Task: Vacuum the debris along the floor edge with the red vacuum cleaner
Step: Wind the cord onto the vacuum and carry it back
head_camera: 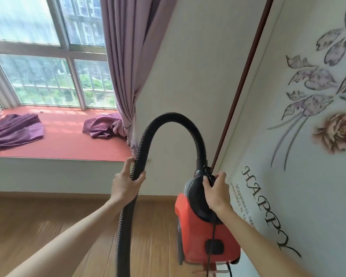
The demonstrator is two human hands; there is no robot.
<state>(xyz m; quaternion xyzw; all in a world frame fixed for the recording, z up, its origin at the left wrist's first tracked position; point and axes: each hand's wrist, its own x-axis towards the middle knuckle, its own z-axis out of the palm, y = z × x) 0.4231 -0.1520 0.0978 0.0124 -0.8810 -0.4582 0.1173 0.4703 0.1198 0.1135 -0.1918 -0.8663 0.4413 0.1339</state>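
At lower centre-right of the frame the right hand [215,193] grips the red vacuum cleaner [206,234] by its top handle while the left hand [126,183] wraps the black hose [168,116], apparently carrying it into position; next, the nozzle, unseen, must reach the floor edge [68,193].

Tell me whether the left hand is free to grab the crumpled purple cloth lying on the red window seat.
Probably not as things stand: the left hand is wrapped around the black ribbed hose, so it must let go first. The crumpled purple cloth lies uncovered beyond it, with nothing else between.
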